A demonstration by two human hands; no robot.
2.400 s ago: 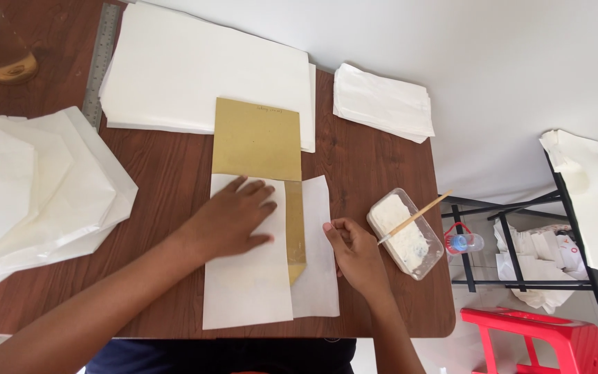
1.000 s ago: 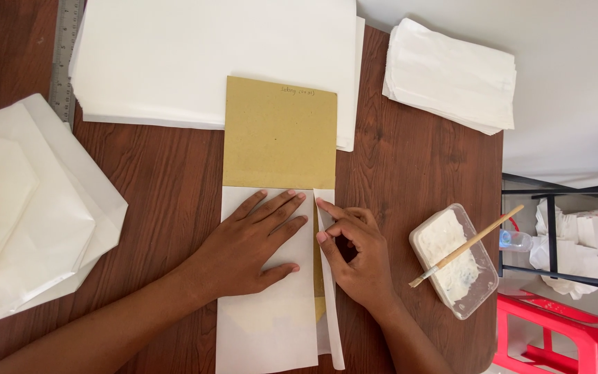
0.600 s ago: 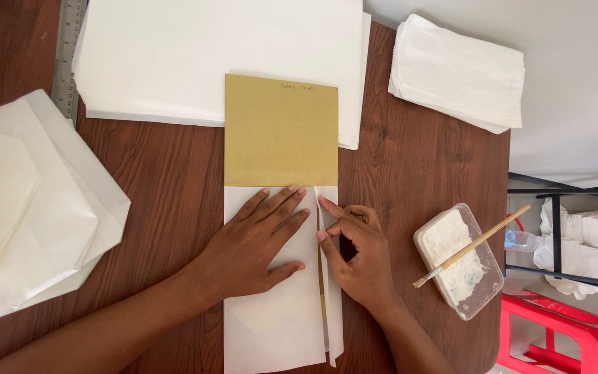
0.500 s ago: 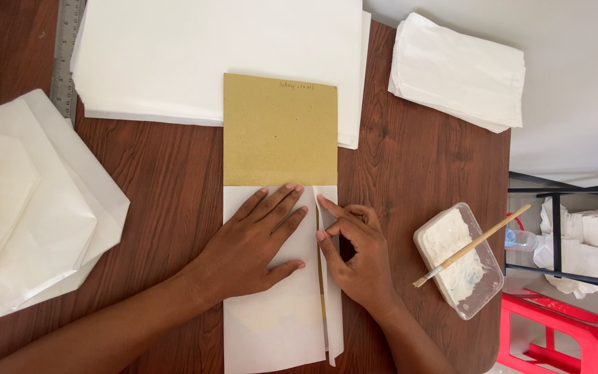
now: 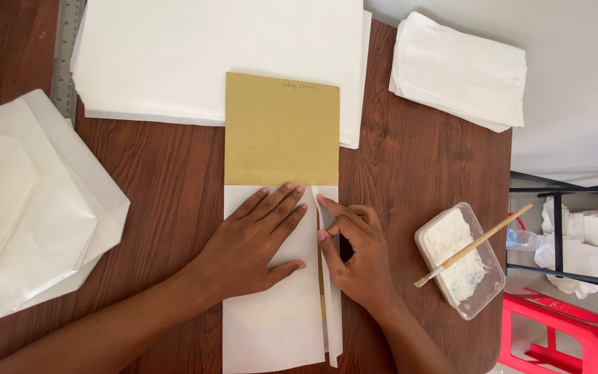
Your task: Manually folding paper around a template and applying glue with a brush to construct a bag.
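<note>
Nearest to the camera, the left hand (image 5: 261, 239) lies flat with fingers spread and released on the white sheet of thin paper (image 5: 271, 312), which is folded around a tan rectangular cardboard template (image 5: 282, 128); it seems to press the sheet so that it cannot slip. At three o'clock from it, the right hand (image 5: 358, 253) has curled fingers, and its fingertips (image 5: 323, 235) pinch and press the narrow right flap against the card edge, probably to keep the fold tight. Further, at three o'clock, a clear plastic tub of white paste (image 5: 459, 260) holds a thin wooden-handled brush (image 5: 475, 244). At twelve o'clock a big stack of white sheets (image 5: 216, 55) lies under the template's far end. At one o'clock lies a pile of finished white paper bags (image 5: 459, 69), at nine o'clock more loose white folded papers (image 5: 32, 208).
</note>
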